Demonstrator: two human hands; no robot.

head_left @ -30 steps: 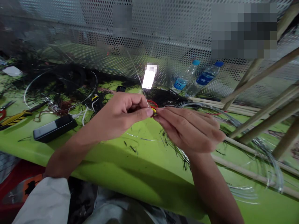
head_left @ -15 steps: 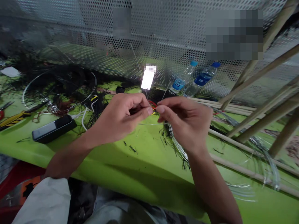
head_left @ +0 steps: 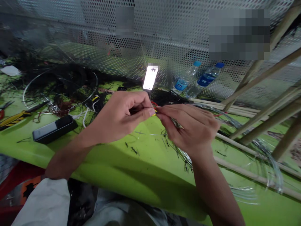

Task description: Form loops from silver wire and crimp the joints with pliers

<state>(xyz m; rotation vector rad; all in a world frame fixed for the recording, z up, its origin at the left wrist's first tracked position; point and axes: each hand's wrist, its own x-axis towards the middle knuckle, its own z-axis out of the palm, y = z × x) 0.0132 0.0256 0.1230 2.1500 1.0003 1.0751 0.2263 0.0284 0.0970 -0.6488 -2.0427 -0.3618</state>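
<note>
Fingertips and thumb pinched together, my left hand [head_left: 127, 116] grips a thin wire, of which only a faint bit shows above the fingers. My right hand [head_left: 188, 125] pinches at the same spot, its fingertips against those of the left; the wire there is mostly hidden. Behind the fingertips, small red and yellow pieces [head_left: 154, 113] peek out. Just beyond them, a phone with a bright screen [head_left: 150, 78] stands propped up. A bundle of clear strands [head_left: 185, 157] lies under my right wrist.
On the green table [head_left: 141, 163] are a black power bank [head_left: 55, 128] with a white cable, a yellow-black cutter [head_left: 14, 120] and pliers [head_left: 6, 108] at left. Two water bottles [head_left: 185, 77] stand by the perforated metal screen [head_left: 98, 28]. Wooden poles [head_left: 261, 122] and clear strands fill the right.
My right hand has turned palm-down and its fingertips have moved left against my left hand's. The wire ends that stuck up from the fingers now barely show.
</note>
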